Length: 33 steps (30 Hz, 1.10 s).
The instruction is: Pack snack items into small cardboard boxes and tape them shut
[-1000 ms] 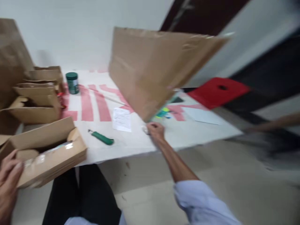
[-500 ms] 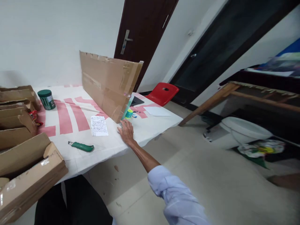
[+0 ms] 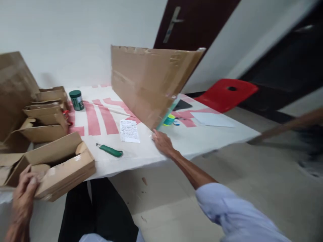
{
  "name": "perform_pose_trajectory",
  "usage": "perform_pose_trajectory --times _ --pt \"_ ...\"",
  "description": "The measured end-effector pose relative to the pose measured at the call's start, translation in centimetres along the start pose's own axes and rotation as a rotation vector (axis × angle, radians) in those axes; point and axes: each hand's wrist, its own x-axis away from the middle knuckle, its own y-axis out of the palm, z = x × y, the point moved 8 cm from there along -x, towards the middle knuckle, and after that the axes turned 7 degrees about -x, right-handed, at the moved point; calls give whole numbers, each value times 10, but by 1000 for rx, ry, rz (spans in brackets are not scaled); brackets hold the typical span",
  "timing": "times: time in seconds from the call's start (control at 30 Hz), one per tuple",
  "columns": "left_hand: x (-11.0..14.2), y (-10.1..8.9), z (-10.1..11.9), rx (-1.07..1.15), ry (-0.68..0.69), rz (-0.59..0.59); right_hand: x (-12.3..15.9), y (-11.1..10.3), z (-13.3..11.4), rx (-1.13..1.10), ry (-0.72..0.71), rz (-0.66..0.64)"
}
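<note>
My right hand (image 3: 163,143) reaches across the white table (image 3: 202,139) and grips the lower near corner of a large upright cardboard sheet (image 3: 148,79), fingers closed on its edge. At the near left, my left hand (image 3: 24,191) rests on the end of an open cardboard box (image 3: 54,164), fingers curled over its edge. A green-handled utility knife (image 3: 109,150) and a small printed paper (image 3: 129,131) lie between the two hands.
Several folded cardboard boxes (image 3: 44,112) are stacked at the left, with a green jar (image 3: 76,99) behind them. A roll of tape (image 3: 169,119) and a white sheet (image 3: 212,119) lie past the cardboard. A red chair (image 3: 225,94) and a dark door (image 3: 191,23) stand beyond.
The view has swung back to the left and down, so my left hand on the box shows again. My right hand stays at the cardboard sheet's lower corner.
</note>
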Motion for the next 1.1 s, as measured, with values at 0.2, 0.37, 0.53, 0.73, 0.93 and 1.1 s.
perform_pose_trajectory --times 0.2,0.37,0.53,0.73,0.93,1.1 --pt "10 1 13 115 18 -297 13 -28 -24 68 21 184" --pt "20 -4 34 175 62 -332 29 -56 -179 -341 -457 182" --pt "33 -8 50 267 112 -269 88 -75 -343 -581 -925 -80" --pt "53 -9 46 323 128 -225 158 -76 -396 -587 -1247 -270" --pt "58 0 45 359 84 -238 151 -67 -403 -617 -1101 -437" --pt "59 -1 48 347 88 -217 129 -40 -450 -331 -1041 -646"
